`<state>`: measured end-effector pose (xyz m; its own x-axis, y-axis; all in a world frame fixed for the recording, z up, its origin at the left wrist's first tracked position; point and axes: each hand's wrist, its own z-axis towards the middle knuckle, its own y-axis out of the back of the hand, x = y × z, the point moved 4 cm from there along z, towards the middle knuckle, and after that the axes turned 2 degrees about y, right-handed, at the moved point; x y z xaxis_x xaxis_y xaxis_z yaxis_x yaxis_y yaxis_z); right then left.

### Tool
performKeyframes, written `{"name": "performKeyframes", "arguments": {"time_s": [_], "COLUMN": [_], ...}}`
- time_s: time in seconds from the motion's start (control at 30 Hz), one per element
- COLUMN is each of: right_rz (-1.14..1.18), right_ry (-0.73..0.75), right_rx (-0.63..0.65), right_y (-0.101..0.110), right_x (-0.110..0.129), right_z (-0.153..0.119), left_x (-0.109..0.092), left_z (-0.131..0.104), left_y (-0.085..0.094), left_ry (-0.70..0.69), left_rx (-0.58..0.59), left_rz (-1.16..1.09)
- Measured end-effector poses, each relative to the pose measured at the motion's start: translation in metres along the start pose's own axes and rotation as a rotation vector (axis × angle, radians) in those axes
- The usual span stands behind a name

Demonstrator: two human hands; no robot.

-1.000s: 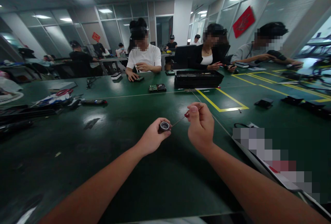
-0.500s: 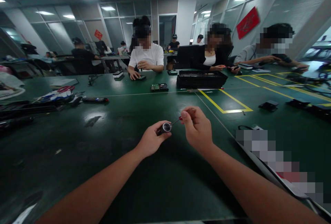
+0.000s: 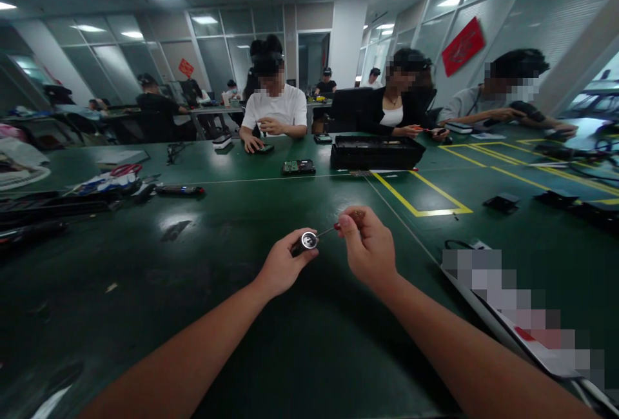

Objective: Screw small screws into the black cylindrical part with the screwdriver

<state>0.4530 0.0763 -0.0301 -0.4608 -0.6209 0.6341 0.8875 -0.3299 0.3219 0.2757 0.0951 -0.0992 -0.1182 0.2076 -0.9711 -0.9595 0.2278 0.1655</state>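
Note:
My left hand [image 3: 283, 264] is closed round a short black cylinder [image 3: 306, 243] that looks like a flashlight, its silver-rimmed open end facing me. My right hand [image 3: 370, 245] grips a screwdriver [image 3: 327, 232] with a reddish, see-through handle mostly hidden in the fingers. The thin metal shaft points left, and its tip meets the rim of the cylinder; whether it reaches inside cannot be made out. Both hands are held above the green table [image 3: 290, 361].
Behind my hands lie a circuit board [image 3: 298, 166] and a long black housing [image 3: 377, 151]. To the left are a dark tube-shaped tool [image 3: 180, 190] and a pile of tools [image 3: 116, 180]. A flat pale-edged object [image 3: 483, 306] lies right. Co-workers [image 3: 275, 106] sit opposite.
The cylinder has turned a little in my left hand, so its rim catches more light. My right hand and the screwdriver have shifted only slightly. The view has tipped up a little.

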Motion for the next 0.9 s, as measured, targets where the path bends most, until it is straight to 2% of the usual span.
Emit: {"name": "performKeyframes", "arguments": {"time_s": [0.2, 0.6, 0.73, 0.9], "right_rz": [-0.014, -0.071, -0.043, -0.063], "right_ry": [-0.003, 0.184, 0.156, 0.075], "right_rx": [-0.006, 0.002, 0.055, 0.048], "right_y": [-0.0003, -0.0001, -0.0002, 0.0012], "right_x": [-0.0014, 0.0021, 0.0015, 0.004], "right_z": [-0.0003, -0.0021, -0.0012, 0.0008], "left_x": [0.0027, -0.0019, -0.001, -0.0041], "left_z": [0.002, -0.0007, -0.0012, -0.0018], "left_y": [0.0001, 0.0007, 0.0016, 0.0019], "left_ry": [-0.011, -0.055, -0.061, -0.047], "left_rx": [-0.003, -0.025, -0.04, -0.056], "left_rz": [0.019, 0.098, 0.13, 0.174]}}
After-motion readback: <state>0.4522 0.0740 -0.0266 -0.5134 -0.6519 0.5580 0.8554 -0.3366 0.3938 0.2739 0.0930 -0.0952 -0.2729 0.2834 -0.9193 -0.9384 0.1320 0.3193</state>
